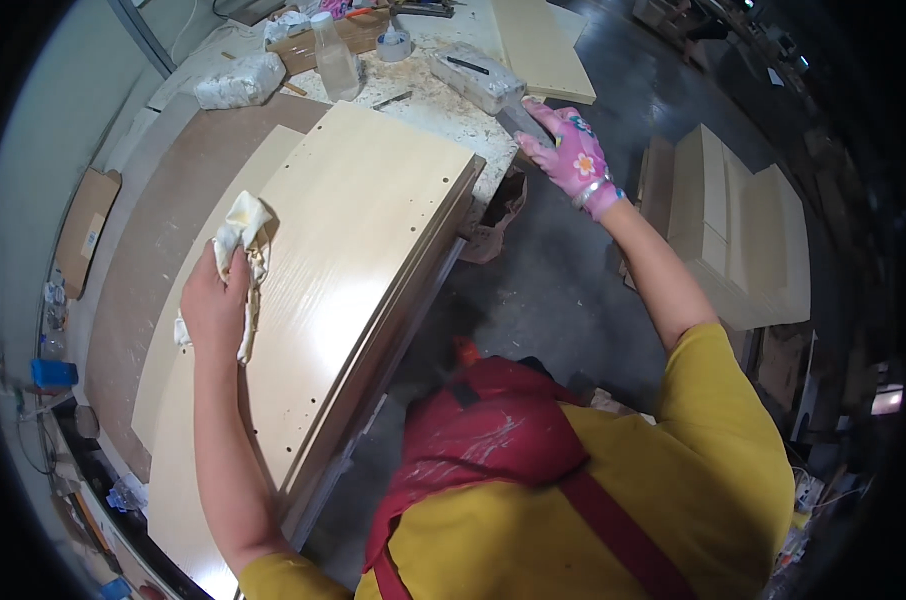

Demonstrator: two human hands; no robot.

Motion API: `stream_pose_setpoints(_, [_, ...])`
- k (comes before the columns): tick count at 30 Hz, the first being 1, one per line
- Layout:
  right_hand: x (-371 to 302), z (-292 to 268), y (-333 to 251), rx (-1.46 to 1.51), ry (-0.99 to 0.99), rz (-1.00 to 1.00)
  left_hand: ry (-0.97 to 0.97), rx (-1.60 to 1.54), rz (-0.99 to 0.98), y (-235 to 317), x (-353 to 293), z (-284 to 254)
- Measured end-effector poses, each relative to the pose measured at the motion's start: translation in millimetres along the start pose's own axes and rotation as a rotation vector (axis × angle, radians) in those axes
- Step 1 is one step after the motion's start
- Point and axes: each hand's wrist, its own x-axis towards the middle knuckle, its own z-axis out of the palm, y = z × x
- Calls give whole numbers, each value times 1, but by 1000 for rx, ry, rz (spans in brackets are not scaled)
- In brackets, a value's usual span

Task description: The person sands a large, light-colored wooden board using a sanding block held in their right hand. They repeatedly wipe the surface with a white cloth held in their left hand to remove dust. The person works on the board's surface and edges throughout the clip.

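Note:
A crumpled white cloth (241,222) with yellowish stains is bunched in my left hand (216,300), which is bare. It rests on the pale wood-grain panel (348,215), a smooth board with small drilled holes along its edges, lying on a stack of similar boards. My right hand (578,165), in a pink flowered glove, is stretched out past the far right corner of the panel. Between its thumb and fingers is a flat greyish piece (521,122), its exact kind unclear. Just beyond lies a plastic-wrapped block (476,78) with a black pen-like item on top.
On the worktable (413,110) stand a clear spray bottle (335,60) and a tape roll (394,45). A wrapped white bundle (240,82) lies to their left. More pale boards (533,50) lie at the far end. Stacked panels (728,225) stand on the right.

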Motion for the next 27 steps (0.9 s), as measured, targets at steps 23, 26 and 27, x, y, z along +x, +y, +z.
stream_pose_setpoints(23, [-128, 36, -245, 334, -171, -843, 26, -99, -45, -24, -8, -20])
stream_pose_setpoints(26, [-76, 4, -183, 155, -248, -795, -25, -49, -130, -52, -37, -100])
stream_pose_setpoints(27, [-63, 1, -147, 131, -204, -744, -104, 2, -169, -66, -56, -135])
